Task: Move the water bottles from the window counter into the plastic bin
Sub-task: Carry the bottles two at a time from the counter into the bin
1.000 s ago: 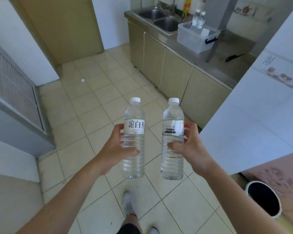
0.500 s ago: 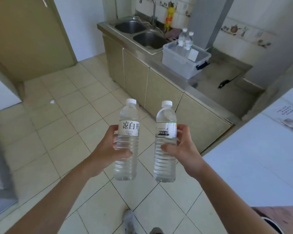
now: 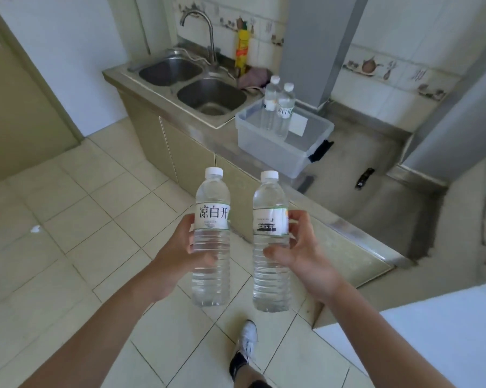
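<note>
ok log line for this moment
left hand: clear plastic water bottle | right hand: second bottle | translucent plastic bin: two bottles, upright

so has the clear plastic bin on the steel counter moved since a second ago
No. The clear plastic bin sits in the same spot beside the steel double sink; only the camera came closer.

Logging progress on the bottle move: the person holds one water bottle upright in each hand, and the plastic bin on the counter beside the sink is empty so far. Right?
Not quite. The head view shows the plastic bin already holds two upright bottles. The rest stands: left hand and right hand each hold one bottle upright.
</note>
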